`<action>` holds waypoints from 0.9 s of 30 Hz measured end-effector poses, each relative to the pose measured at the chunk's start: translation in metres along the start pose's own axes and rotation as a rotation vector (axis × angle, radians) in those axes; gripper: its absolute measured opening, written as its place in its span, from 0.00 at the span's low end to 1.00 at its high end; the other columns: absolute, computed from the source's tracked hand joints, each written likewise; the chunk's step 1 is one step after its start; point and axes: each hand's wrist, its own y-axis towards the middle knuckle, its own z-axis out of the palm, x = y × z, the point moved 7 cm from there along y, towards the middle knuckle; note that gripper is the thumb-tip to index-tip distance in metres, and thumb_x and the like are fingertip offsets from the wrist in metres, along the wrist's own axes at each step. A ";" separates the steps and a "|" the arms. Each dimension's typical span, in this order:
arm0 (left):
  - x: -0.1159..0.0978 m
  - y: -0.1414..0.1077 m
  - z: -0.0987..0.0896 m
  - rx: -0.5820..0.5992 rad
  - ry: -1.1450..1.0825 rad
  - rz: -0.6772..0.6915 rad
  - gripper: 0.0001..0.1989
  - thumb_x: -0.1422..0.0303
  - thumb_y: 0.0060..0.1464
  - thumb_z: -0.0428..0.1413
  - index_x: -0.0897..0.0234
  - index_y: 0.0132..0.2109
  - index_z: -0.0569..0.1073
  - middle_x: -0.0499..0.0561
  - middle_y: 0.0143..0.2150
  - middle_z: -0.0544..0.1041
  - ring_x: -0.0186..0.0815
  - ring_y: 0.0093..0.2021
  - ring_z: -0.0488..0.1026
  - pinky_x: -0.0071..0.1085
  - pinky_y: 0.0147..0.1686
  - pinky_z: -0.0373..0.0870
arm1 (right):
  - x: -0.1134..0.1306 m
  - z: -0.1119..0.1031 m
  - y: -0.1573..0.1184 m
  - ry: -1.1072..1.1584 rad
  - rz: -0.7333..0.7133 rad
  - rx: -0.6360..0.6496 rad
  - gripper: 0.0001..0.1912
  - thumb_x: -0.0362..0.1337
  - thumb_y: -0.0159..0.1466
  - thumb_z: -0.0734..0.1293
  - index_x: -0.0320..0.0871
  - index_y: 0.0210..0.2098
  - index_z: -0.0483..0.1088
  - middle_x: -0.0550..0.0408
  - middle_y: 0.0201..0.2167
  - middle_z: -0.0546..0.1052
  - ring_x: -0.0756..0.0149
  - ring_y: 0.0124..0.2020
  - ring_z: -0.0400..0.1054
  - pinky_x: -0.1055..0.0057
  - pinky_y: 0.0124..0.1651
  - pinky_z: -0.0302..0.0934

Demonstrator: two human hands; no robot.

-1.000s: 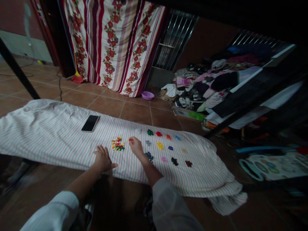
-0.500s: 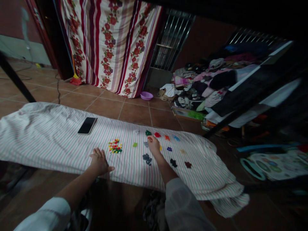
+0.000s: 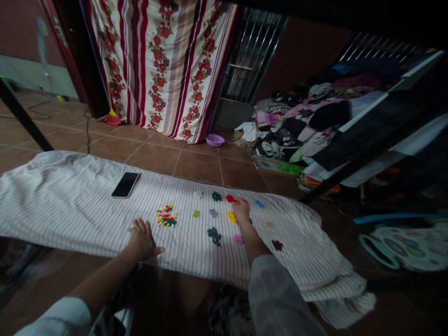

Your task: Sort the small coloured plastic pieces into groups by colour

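My left hand (image 3: 142, 240) lies flat with fingers spread on a striped cloth (image 3: 87, 205), just left of and nearer than a mixed pile of small colored pieces (image 3: 166, 216). My right hand (image 3: 242, 211) is closed, fingers bent down at the orange pieces, which it mostly covers; what it pinches, if anything, is hidden. Beside its fingertips sits a red pile (image 3: 230, 198). Around it are piles in dark green (image 3: 216, 196), yellow (image 3: 231, 216), grey (image 3: 213, 213), dark grey (image 3: 214, 236), pink (image 3: 238, 239), light blue (image 3: 259, 204), beige (image 3: 269, 224) and brown (image 3: 277, 245).
A phone (image 3: 126, 185) rests on the cloth's left part. Lime green pieces (image 3: 196, 213) and whitish pieces (image 3: 199, 194) lie mid-cloth. Beyond are a purple basin (image 3: 214, 140), a floral curtain (image 3: 175, 70) and heaped clothes (image 3: 297, 121). A dark bar (image 3: 24, 116) slants at left.
My right hand has moved right, from over the grey and dark green piles to the orange one, uncovering the yellow and pink piles. My left hand stays flat in place.
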 end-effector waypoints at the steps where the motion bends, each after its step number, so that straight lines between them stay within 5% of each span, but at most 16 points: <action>1: 0.000 0.000 0.001 -0.003 -0.007 0.000 0.54 0.38 0.47 0.45 0.89 0.62 0.53 0.89 0.61 0.52 0.77 0.61 0.51 0.59 0.48 0.58 | -0.002 0.001 0.003 -0.009 0.001 0.002 0.14 0.32 0.51 0.61 0.43 0.34 0.75 0.53 0.30 0.79 0.63 0.35 0.73 0.69 0.44 0.65; 16: 0.001 -0.002 -0.003 0.029 -0.023 -0.007 0.54 0.39 0.47 0.47 0.89 0.62 0.53 0.88 0.62 0.51 0.75 0.62 0.50 0.57 0.51 0.57 | -0.013 0.011 0.020 0.051 0.029 0.110 0.16 0.31 0.52 0.62 0.44 0.38 0.77 0.53 0.35 0.80 0.63 0.42 0.73 0.68 0.50 0.64; 27: 0.001 -0.006 -0.008 0.059 -0.027 -0.008 0.53 0.41 0.49 0.47 0.91 0.62 0.51 0.89 0.62 0.50 0.75 0.63 0.49 0.56 0.51 0.57 | -0.013 -0.012 0.004 0.108 0.009 0.022 0.15 0.36 0.53 0.62 0.43 0.38 0.76 0.51 0.37 0.79 0.62 0.40 0.73 0.69 0.48 0.65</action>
